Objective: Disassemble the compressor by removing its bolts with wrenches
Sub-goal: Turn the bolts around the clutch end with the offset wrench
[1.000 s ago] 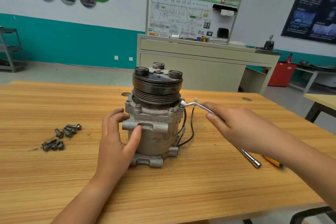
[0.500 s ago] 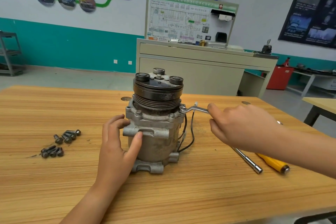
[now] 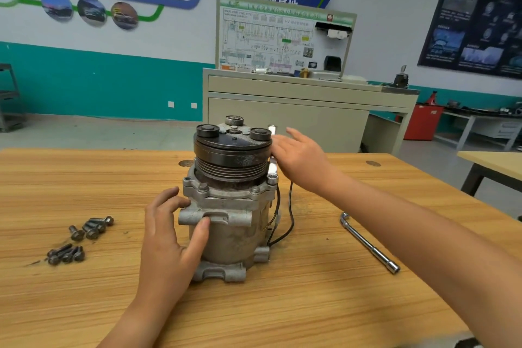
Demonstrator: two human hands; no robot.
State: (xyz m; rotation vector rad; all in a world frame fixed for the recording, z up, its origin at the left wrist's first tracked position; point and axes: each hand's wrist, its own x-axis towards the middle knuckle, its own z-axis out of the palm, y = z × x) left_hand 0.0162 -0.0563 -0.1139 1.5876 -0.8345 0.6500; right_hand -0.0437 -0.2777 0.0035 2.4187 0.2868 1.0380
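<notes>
- Left hand (image 3: 169,237) grips the compressor (image 3: 234,234) on its left side, thumb on a lug.
- Compressor stands upright mid worktop (image 3: 282,313), pulley up.
- Loose bolts (image 3: 80,237) lie well to its left. An L-shaped socket wrench (image 3: 370,244) lies to its right, untouched.
- Right hand (image 3: 300,159) is beside the pulley, fingers stretched out against a small wrench (image 3: 272,170) standing on a flange bolt (image 3: 272,178). Blurred.
</notes>
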